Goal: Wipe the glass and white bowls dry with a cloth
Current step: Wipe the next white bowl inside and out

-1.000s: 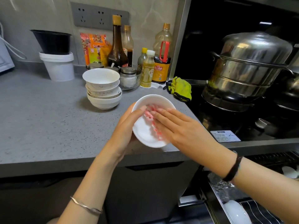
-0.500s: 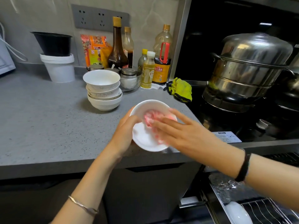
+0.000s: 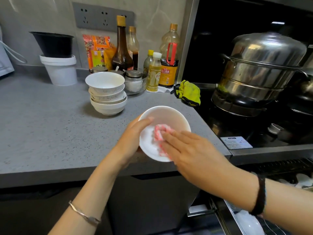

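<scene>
Two containers are sitting at the far left of the grey speckled countertop, a black plastic pot nested in a white plastic bucket; just right of them a stack of white ceramic bowls is standing upright, with sauce bottles and lidded glass jars crowding the wall behind it; the left hand is gripping a round white ceramic bowl by its left rim, thumb hooked over the edge, the other fingers hidden behind the bowl; the bowl is being held tilted toward the camera over the counter's front edge, near the corner by the stove; inside it a pink-and-white checked cloth is lying bunched against the inner wall; the right hand is pressing on the cloth with fingers straight and close together, flat rather than curled; farther right a yellow-green rag is lying at the edge of the black hob, and a large stainless-steel steamer pot is sitting on the burner.
</scene>
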Motion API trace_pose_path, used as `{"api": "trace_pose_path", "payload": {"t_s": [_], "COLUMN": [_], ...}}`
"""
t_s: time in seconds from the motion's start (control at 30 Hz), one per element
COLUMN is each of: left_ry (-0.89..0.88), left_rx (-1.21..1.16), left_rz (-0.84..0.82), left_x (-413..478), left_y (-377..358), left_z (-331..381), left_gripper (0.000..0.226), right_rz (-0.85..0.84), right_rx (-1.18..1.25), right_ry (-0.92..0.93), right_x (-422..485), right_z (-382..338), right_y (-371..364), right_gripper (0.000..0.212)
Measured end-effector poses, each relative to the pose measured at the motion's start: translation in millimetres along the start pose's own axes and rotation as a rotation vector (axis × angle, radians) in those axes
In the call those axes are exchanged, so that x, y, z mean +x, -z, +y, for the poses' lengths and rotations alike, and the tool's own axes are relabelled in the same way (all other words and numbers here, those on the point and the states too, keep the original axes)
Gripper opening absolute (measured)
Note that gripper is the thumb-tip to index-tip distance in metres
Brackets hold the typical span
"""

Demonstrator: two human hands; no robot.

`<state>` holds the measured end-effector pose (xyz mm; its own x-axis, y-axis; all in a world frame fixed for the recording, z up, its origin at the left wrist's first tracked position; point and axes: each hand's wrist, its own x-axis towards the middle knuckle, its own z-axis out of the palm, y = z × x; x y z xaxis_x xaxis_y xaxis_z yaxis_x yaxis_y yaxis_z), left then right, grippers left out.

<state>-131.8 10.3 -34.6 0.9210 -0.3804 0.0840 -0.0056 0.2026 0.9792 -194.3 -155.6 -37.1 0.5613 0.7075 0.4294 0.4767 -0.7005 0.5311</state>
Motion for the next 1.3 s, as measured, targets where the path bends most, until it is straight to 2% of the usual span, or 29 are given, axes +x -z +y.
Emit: {"api": "trace_pose_path", "payload": {"t_s": [0.1, 0.17, 0.23, 0.37, 0.47, 0.57, 0.63, 0.73, 0.8, 0.9, 0.93, 1.03, 1.13, 1.23, 1.3], "left_ry": [0.055, 0.067, 0.056, 0.015, -0.027, -0.010, 0.017, 0.020, 0.050, 0.123, 0.141, 0.149, 0.141, 0.093, 0.057], "left_rx": [-0.020, -0.025, -0.043, -0.045, -0.018, 0.001, 0.015, 0.020, 0.043, 0.059, 0.040, -0.047, -0.066, -0.122, -0.170], "left_rz": [0.012, 0.005, -0.009, 0.048, 0.095, 0.110, 0.080, 0.031, -0.006, -0.035, -0.054, -0.147, -0.224, -0.223, -0.239], "left_x": [-0.2, -1.0, -2.0, -4.4, -6.7, -8.6, -7.9, -9.4, -11.6, -19.5, -22.0, -26.5, -28.2, -30.8, -30.8], "left_y": [-4.1, -4.0, -4.0, -6.8, -10.7, -10.1, -7.8, -4.7, -2.6, 1.4, 2.6, 2.6, 3.4, 2.2, 2.9], "left_z": [-3.6, -2.3, -0.2, 1.1, -3.1, -6.2, -5.9, 1.9, 5.0, 6.9, 6.8, 8.8, 5.3, -4.6, -11.0], "left_gripper": [0.037, 0.044, 0.042, 0.027, 0.024, 0.025, 0.032, 0.032, 0.034, 0.034, 0.033, 0.037, 0.060, 0.072, 0.077], "right_rz": [-0.070, -0.119, -0.177, -0.208, -0.134, -0.007, 0.039, -0.022, -0.033, -0.053, -0.063, -0.151, -0.244, -0.267, -0.281], "right_rx": [0.232, 0.204, 0.098, -0.037, 0.008, 0.195, 0.176, 0.072, 0.108, 0.300, 0.343, 0.534, 1.096, 1.466, 1.712], "right_ry": [-0.119, -0.125, -0.150, -0.264, -0.233, -0.204, -0.190, -0.246, -0.280, -0.319, -0.346, -0.455, -0.639, -0.793, -0.806], "right_x": [5.2, 8.2, 10.1, 13.5, 10.9, 11.0, 10.8, 11.4, 11.2, 11.0, 11.0, 13.6, 16.6, 13.7, 11.9], "right_z": [-10.7, -11.0, -7.4, -8.1, -19.8, -21.7, -16.7, -12.4, -17.1, -22.5, -20.6, -12.7, -1.2, 16.5, 25.3], "right_y": [8.7, 5.9, 1.8, -2.1, -1.3, -5.2, -13.1, -13.0, -5.4, 14.7, 22.4, 43.3, 59.8, 59.3, 57.6], "right_gripper": [0.068, 0.079, 0.083, 0.062, 0.040, 0.041, 0.045, 0.051, 0.046, 0.012, 0.010, 0.032, 0.033, 0.026, 0.035]}}
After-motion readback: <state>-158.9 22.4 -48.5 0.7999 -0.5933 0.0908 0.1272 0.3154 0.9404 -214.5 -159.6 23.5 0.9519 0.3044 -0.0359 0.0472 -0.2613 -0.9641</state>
